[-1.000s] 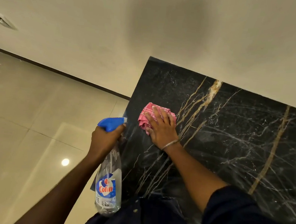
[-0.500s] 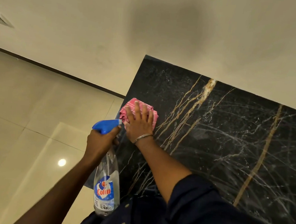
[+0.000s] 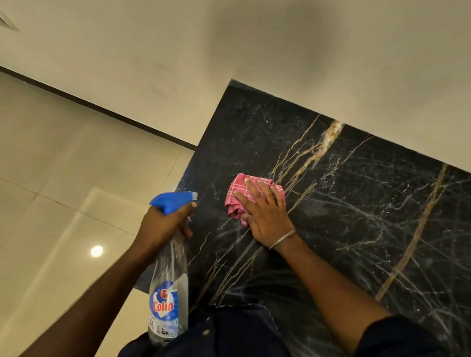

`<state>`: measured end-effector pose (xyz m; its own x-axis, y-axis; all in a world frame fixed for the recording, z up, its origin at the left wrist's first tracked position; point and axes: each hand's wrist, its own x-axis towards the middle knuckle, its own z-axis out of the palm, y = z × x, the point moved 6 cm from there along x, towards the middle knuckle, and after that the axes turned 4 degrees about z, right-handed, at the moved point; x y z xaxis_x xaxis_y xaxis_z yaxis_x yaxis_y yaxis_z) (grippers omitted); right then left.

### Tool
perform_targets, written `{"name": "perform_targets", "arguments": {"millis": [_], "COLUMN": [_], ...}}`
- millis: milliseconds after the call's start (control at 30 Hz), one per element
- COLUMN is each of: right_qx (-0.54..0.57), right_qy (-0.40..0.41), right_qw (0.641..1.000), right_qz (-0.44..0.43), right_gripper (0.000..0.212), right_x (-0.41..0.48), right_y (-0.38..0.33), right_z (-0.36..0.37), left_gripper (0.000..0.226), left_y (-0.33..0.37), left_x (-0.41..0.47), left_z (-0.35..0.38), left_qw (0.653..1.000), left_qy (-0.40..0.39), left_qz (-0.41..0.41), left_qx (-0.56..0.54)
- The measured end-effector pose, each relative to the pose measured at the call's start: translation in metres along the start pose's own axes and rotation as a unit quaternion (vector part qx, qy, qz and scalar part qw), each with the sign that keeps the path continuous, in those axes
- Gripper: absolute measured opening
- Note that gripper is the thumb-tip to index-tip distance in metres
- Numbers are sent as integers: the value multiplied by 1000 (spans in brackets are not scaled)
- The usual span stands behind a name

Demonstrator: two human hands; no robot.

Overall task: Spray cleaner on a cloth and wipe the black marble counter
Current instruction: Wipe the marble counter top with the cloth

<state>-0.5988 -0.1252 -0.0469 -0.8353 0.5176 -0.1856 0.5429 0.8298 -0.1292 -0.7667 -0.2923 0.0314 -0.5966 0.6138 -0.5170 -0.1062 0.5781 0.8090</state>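
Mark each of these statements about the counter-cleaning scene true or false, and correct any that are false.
1. The right hand lies flat on the pink cloth. True.
2. The spray bottle stands on the black marble counter. False: the left hand holds it by the neck, off the counter's near-left edge.
3. The bottle's trigger head is blue. True.
4. The cloth lies against the wall at the back of the counter. False: it sits towards the counter's left end, with bare marble between it and the wall.
5. A thin bangle circles the right wrist. True.
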Motion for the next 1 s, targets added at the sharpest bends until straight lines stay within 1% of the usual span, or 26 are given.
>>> {"name": "perform_targets", "arguments": {"millis": [100, 200, 267, 333, 433, 567, 667, 733, 800, 933, 1000], "right_qx": [-6, -15, -25, -45, -68, -67, -53, -32, -26, -31, -37], "right_qy": [8, -21, -52, -78, -93, -93, -73, -46, -25, -29, -46], "right_qw": [1000, 1000, 998, 995, 990, 985, 987, 992, 994, 995, 994], "right_qz": [21, 9, -11, -40, -80, -133, -136, -115, -100, -94, -90], "right_gripper": [58, 61, 64, 65, 65, 61, 61, 62, 62, 61, 65], "right_x": [2, 30, 58, 84, 100, 82, 49, 28, 11, 0, 6], "right_y": [-5, -27, -47, -71, -93, -79, -57, -40, -25, -15, -22], "right_z": [-2, -3, -6, -9, -13, -11, -6, -3, -1, 2, 3], "left_gripper": [36, 36, 37, 33, 28, 35, 44, 49, 51, 40, 41], "left_y": [-2, -8, -12, -15, -20, -21, -24, -29, -33, -37, -41], "left_x": [-1, -3, -4, -10, -23, -27, -25, -26, -30, -36, -37], "left_z": [0, -1, 1, 3, 5, -11, -20, -21, -17, -6, -4], "left_qw": [1000, 999, 998, 997, 994, 992, 986, 981, 977, 969, 961], "left_qy": [13, 26, 29, 30, 29, 95, 142, 167, 176, 173, 180], "left_qz": [-6, -30, -54, -71, -77, -54, -49, -65, -91, -138, -158], "left_qx": [-3, -15, -24, -28, -66, -64, -77, -73, -81, -114, -139]}}
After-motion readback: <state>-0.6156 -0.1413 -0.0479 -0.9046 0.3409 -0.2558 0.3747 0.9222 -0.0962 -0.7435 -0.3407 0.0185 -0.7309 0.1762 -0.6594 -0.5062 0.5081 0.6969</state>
